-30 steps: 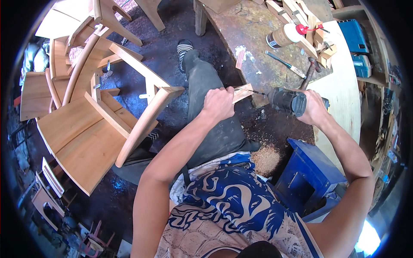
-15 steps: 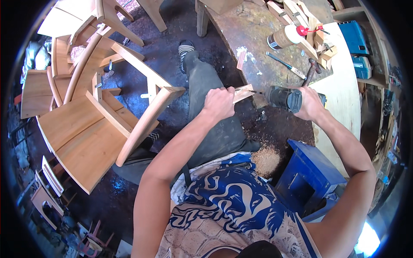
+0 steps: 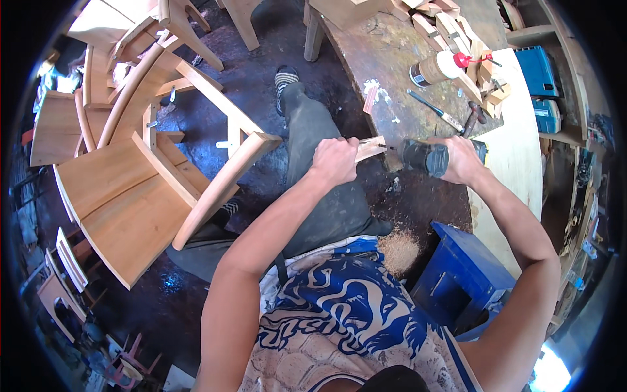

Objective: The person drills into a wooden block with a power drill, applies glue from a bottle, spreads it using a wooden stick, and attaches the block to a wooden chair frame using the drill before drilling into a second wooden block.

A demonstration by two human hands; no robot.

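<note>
My left hand [image 3: 336, 161] is closed round a small light-wood block [image 3: 370, 149], held above my thigh near the workbench corner. From the right, my right hand [image 3: 465, 161] grips a dark cordless drill [image 3: 424, 157]. The drill points left, its thin bit meeting the block's right end; how deep the bit sits I cannot tell. On the bench just beyond the drill lie a hammer [image 3: 475, 119] and a slim blue-and-white tool [image 3: 436, 111].
A wooden chair frame [image 3: 130, 209] rests at my left, with more chairs behind it. On the workbench [image 3: 372, 52] stand a glue bottle [image 3: 434, 70] and several wood blocks [image 3: 450, 29]. A blue box [image 3: 460, 268] is near my right arm; sawdust [image 3: 400, 253] lies beside it.
The drill has come slightly left toward the block, and less of its bit shows. My left hand still holds the block. The whole view has shifted a little.
</note>
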